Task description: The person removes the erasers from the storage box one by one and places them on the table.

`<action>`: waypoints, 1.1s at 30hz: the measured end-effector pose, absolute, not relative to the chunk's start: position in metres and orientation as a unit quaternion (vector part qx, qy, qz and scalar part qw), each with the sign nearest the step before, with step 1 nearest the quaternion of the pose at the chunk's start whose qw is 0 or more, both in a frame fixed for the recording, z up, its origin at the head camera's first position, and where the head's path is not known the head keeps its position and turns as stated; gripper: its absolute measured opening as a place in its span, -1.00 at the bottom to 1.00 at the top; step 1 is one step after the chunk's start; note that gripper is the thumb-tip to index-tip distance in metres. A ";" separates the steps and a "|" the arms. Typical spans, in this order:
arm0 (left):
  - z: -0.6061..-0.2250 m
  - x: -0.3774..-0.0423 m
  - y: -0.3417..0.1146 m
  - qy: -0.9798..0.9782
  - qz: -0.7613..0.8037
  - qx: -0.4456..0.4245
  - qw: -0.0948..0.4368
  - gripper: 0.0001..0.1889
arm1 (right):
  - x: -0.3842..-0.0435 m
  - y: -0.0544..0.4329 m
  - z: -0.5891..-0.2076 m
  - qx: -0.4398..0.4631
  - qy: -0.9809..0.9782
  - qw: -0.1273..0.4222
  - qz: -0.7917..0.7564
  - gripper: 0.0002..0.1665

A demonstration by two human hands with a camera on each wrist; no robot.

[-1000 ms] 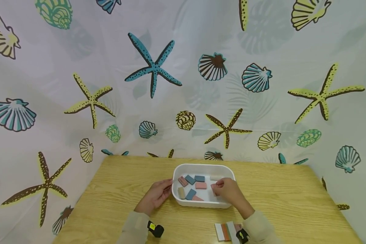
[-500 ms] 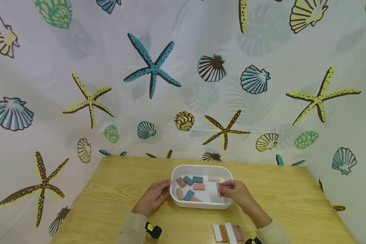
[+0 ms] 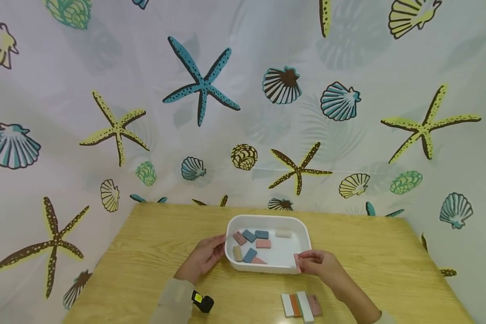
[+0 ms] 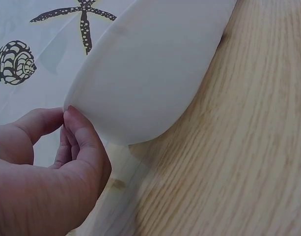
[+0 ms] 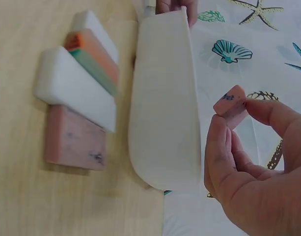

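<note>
My left hand [image 3: 204, 256] pinches the left rim of a white plastic tub [image 3: 281, 259], thumb and fingertips at its edge in the left wrist view. My right hand [image 3: 324, 268] holds a pink eraser [image 5: 232, 104] between thumb and fingertips. In the head view this eraser stands at the tub's right front corner, overlapping the rim. Inside the tub lie several erasers: a few blue ones [image 3: 261, 235], a pink one [image 3: 263, 243], a reddish one [image 3: 240, 237], a beige one [image 3: 237, 253] and a whitish one [image 3: 283, 233]. A pink wedge [image 3: 258, 261] lies by the front wall.
A row of erasers sits on the wooden table [image 3: 166, 234] in front of the tub: white [image 3: 305, 307], orange and green [image 5: 94, 59], and dusty pink [image 5: 79, 137]. A curtain [image 3: 227, 135] printed with shells and starfish hangs behind the table and at both sides.
My right hand has moved from inside the tub to its right front corner, bringing the pink eraser along. The left hand has stayed at the rim.
</note>
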State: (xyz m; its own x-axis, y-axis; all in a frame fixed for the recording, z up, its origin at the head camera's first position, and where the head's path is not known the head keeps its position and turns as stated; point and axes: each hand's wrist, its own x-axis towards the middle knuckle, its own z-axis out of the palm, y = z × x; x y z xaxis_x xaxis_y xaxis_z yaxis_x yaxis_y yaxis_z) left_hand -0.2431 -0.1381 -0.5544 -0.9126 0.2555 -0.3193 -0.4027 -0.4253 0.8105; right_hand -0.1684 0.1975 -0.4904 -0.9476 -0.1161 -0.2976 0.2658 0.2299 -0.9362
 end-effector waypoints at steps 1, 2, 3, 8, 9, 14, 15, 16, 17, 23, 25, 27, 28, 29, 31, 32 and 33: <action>-0.555 -0.243 -0.138 0.498 0.841 -0.077 0.195 -0.55 | -0.165 0.197 -0.492 0.047 0.774 0.154 -0.612 -0.45; -0.555 -0.243 -0.138 0.500 0.841 -0.076 0.194 -0.55 | -0.161 0.196 -0.494 0.047 0.778 0.150 -0.608 -0.46; -0.555 -0.243 -0.138 0.500 0.840 -0.078 0.194 -0.55 | -0.158 0.195 -0.496 0.045 0.782 0.148 -0.604 -0.46; -0.555 -0.244 -0.135 0.499 0.842 -0.073 0.193 -0.56 | -0.140 0.189 -0.502 0.037 0.817 0.128 -0.561 -0.50; -0.555 -0.244 -0.135 0.500 0.841 -0.076 0.192 -0.57 | -0.137 0.187 -0.503 0.038 0.828 0.122 -0.546 -0.51; -0.556 -0.242 -0.133 0.502 0.840 -0.076 0.191 -0.56 | -0.125 0.189 -0.507 0.074 0.874 0.086 -0.472 -0.58; -0.555 -0.241 -0.134 0.504 0.839 -0.077 0.191 -0.56 | -0.124 0.191 -0.509 0.081 0.880 0.083 -0.461 -0.57; -0.555 -0.241 -0.134 0.505 0.838 -0.077 0.192 -0.56 | -0.123 0.194 -0.511 0.085 0.885 0.080 -0.451 -0.57; -0.555 -0.241 -0.135 0.506 0.837 -0.079 0.192 -0.56 | -0.123 0.198 -0.513 0.087 0.889 0.078 -0.442 -0.55; -0.553 -0.241 -0.137 0.512 0.835 -0.078 0.188 -0.57 | -0.116 0.218 -0.517 0.098 0.909 0.075 -0.398 -0.48; -0.553 -0.241 -0.137 0.512 0.835 -0.079 0.188 -0.57 | -0.113 0.223 -0.518 0.100 0.914 0.071 -0.386 -0.48; -0.552 -0.240 -0.138 0.512 0.834 -0.081 0.189 -0.57 | -0.110 0.227 -0.520 0.101 0.918 0.069 -0.378 -0.50; -0.552 -0.240 -0.138 0.512 0.834 -0.081 0.191 -0.57 | -0.108 0.229 -0.521 0.103 0.919 0.070 -0.375 -0.51; -0.552 -0.240 -0.138 0.512 0.833 -0.080 0.193 -0.56 | -0.107 0.230 -0.523 0.108 0.918 0.074 -0.374 -0.52; -0.552 -0.239 -0.139 0.510 0.834 -0.077 0.197 -0.56 | -0.104 0.233 -0.525 0.115 0.917 0.083 -0.373 -0.52; -0.552 -0.238 -0.139 0.508 0.835 -0.075 0.198 -0.55 | -0.103 0.233 -0.527 0.117 0.916 0.088 -0.374 -0.52; -0.551 -0.238 -0.139 0.506 0.836 -0.074 0.198 -0.55 | -0.102 0.233 -0.528 0.120 0.914 0.094 -0.376 -0.51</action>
State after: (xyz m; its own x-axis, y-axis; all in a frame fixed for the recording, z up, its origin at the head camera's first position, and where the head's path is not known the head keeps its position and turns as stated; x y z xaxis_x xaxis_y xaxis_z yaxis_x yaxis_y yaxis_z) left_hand -0.2382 -0.1393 -0.5515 -0.9105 0.2572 -0.3238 -0.4062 -0.4098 0.8167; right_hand -0.1023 0.2333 -0.5283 -0.9536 0.1493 -0.2614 0.2900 0.6886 -0.6647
